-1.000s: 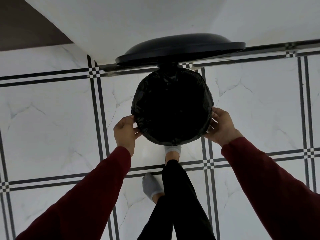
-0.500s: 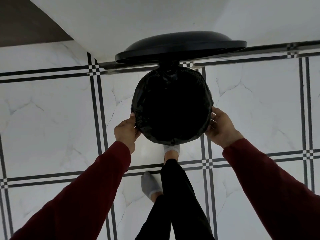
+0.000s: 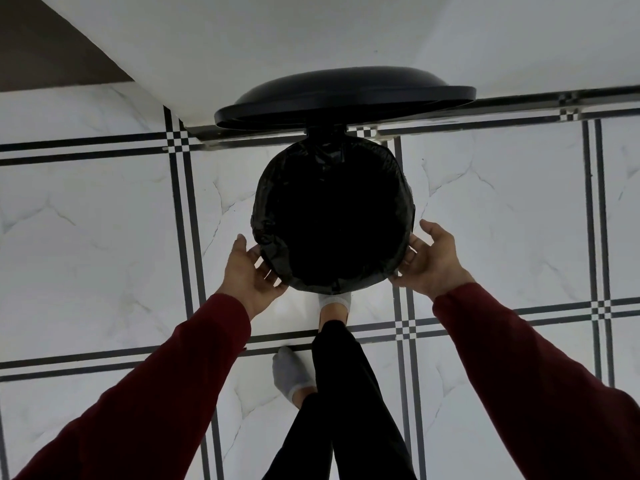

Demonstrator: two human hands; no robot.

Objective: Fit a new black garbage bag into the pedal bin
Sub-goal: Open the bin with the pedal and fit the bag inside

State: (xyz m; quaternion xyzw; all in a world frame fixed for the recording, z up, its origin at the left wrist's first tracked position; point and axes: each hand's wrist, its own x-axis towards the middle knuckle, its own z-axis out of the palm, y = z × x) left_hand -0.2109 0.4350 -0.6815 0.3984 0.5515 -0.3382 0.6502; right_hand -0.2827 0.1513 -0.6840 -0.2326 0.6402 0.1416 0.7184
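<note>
The pedal bin stands on the tiled floor with its black lid (image 3: pixel 346 93) raised against the wall. A black garbage bag (image 3: pixel 268 209) lines the bin, and its crinkled edge is folded down over the whole rim. My left hand (image 3: pixel 249 271) is at the bag's lower left edge, fingers spread and touching the overhang. My right hand (image 3: pixel 434 261) is at the lower right edge, thumb up and fingertips against the bag. Neither hand pinches the plastic. A socked foot (image 3: pixel 334 301) sits at the bin's front base, where the pedal is hidden.
A white wall (image 3: pixel 311 36) rises right behind the bin. White marble-look floor tiles (image 3: pixel 104 237) with dark stripe borders spread to both sides. My other socked foot (image 3: pixel 289 374) stands behind on the floor.
Both hands have slid down toward the front of the rim and their fingers have uncurled from the bag's edge. The bin and lid have stayed put.
</note>
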